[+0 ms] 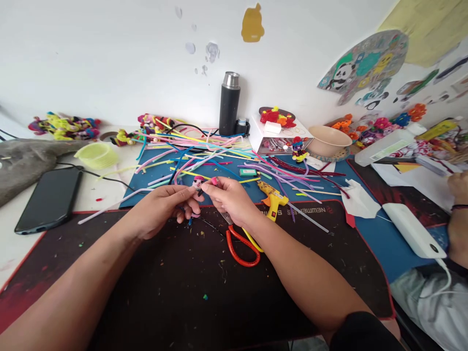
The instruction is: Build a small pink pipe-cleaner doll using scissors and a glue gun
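Note:
My left hand (164,207) pinches a small pipe-cleaner doll (198,181) with a pink top and a white face, held above the dark mat. Close against it, my right hand (230,197) has thumb and fingers pressed together near a bright pink bit (214,181); whether that bit belongs to the doll I cannot tell. Fingers hide most of the doll's lower part. Below my right hand lie orange-handled scissors (243,248), their blades partly covered. Just beyond the right wrist a yellow glue gun (272,199) rests on the mat with a clear glue stick in it.
Many coloured pipe cleaners (204,151) spread across the back. A black flask (229,105) stands by the wall, beside a white drawer box (278,134). A phone (49,200) lies left; a white device (415,230) with a cable and another person's arm (458,229) are right.

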`<state>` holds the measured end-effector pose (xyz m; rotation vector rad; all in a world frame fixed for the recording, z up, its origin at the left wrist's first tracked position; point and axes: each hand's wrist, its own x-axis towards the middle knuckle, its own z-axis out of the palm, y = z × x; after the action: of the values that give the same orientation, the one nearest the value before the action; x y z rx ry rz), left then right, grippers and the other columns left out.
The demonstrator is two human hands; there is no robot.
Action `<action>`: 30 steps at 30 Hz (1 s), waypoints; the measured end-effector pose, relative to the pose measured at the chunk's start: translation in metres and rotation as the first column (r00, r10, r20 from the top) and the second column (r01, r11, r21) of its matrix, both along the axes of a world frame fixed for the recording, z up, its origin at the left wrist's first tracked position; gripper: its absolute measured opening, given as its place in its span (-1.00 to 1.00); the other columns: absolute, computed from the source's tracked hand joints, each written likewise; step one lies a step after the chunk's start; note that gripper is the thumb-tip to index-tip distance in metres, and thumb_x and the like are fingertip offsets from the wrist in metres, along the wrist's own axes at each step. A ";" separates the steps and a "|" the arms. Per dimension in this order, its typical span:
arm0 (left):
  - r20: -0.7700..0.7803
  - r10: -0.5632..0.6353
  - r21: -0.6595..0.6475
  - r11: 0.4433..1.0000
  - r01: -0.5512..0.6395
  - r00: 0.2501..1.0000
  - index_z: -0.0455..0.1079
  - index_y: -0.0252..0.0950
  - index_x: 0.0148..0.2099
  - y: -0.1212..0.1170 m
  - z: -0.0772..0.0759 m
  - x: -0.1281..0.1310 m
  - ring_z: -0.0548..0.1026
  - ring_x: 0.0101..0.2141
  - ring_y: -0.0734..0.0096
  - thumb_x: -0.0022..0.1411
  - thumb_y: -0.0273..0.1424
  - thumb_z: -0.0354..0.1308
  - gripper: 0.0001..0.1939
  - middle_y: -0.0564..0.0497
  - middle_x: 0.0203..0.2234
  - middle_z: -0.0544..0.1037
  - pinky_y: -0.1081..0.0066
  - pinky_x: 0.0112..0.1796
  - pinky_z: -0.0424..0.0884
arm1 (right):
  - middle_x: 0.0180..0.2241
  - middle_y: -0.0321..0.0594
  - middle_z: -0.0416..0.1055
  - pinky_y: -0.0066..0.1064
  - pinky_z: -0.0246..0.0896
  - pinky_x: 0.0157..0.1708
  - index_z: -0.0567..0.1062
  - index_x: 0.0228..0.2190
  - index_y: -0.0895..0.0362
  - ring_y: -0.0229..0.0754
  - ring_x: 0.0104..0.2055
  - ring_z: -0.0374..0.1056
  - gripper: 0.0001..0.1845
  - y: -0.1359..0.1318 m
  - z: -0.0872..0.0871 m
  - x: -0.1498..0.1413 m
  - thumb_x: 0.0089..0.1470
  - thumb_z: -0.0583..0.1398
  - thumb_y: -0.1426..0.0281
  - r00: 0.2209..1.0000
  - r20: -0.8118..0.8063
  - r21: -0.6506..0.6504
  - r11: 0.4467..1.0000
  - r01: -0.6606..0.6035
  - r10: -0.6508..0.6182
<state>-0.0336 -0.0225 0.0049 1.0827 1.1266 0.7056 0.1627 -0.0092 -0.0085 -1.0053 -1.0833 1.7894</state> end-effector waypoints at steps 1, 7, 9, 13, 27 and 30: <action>0.001 -0.008 -0.005 1.000 0.008 1.000 0.65 -0.30 -0.38 0.000 0.000 -0.001 0.51 -0.53 0.37 0.09 0.11 0.49 -0.48 -0.15 -0.46 0.70 0.45 -0.53 0.38 | -0.60 -0.54 0.04 -0.44 -0.34 -0.63 0.40 -0.40 0.07 -0.40 -0.62 -0.13 -0.54 0.000 0.000 0.000 -0.01 0.51 0.12 1.000 0.000 0.000 1.000 0.000 0.000; 0.011 -0.042 -0.027 0.999 0.042 0.999 0.64 -0.29 -0.33 0.001 0.000 -0.003 0.50 -0.53 0.39 0.11 0.03 0.50 -0.55 -0.12 -0.44 0.70 0.47 -0.53 0.38 | -0.60 -0.53 0.04 -0.44 -0.33 -0.64 0.40 -0.40 0.07 -0.39 -0.63 -0.13 -0.59 0.000 -0.002 0.000 0.04 0.48 0.15 1.000 0.006 -0.001 1.000 0.001 -0.001; 0.026 -0.035 -0.037 0.999 0.036 0.999 0.64 -0.29 -0.36 0.001 0.001 -0.003 0.50 -0.53 0.40 0.08 0.05 0.53 -0.53 -0.12 -0.44 0.70 0.48 -0.54 0.38 | -0.60 -0.54 0.04 -0.44 -0.33 -0.64 0.40 -0.40 0.07 -0.39 -0.63 -0.12 -0.58 0.000 -0.003 -0.001 0.03 0.49 0.14 1.000 0.009 0.000 1.000 0.006 -0.006; 0.058 -0.017 -0.047 0.999 0.019 0.998 0.65 -0.29 -0.37 0.000 0.000 -0.003 0.51 -0.52 0.43 0.01 0.07 0.58 -0.50 -0.10 -0.44 0.69 0.52 -0.54 0.38 | -0.61 -0.53 0.05 -0.45 -0.31 -0.64 0.43 -0.39 0.08 -0.39 -0.63 -0.10 -0.59 0.000 -0.004 -0.001 0.04 0.49 0.13 1.000 0.016 0.016 1.000 0.011 -0.011; 0.041 0.031 0.016 0.999 -0.031 0.999 0.63 -0.29 -0.40 0.002 -0.002 -0.001 0.50 -0.53 0.45 -0.16 0.06 0.66 -0.46 -0.05 -0.48 0.67 0.53 -0.55 0.36 | -0.59 -0.54 0.05 -0.47 -0.32 -0.63 0.41 -0.38 0.08 -0.41 -0.62 -0.11 -0.60 -0.001 -0.003 -0.001 0.04 0.48 0.16 1.000 0.006 -0.008 1.000 0.004 -0.004; 0.025 0.046 0.045 0.998 -0.047 0.999 0.63 -0.28 -0.40 0.003 -0.003 -0.001 0.49 -0.53 0.45 -0.15 0.06 0.65 -0.47 -0.04 -0.48 0.66 0.52 -0.55 0.36 | -0.58 -0.54 0.03 -0.47 -0.34 -0.63 0.40 -0.38 0.08 -0.42 -0.62 -0.13 -0.63 -0.001 -0.003 -0.001 0.09 0.45 0.19 1.000 -0.008 -0.024 1.000 -0.008 0.008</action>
<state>-0.0343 -0.0197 0.0018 1.0868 1.1231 0.7824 0.1619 -0.0098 -0.0116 -1.0082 -1.0646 1.8158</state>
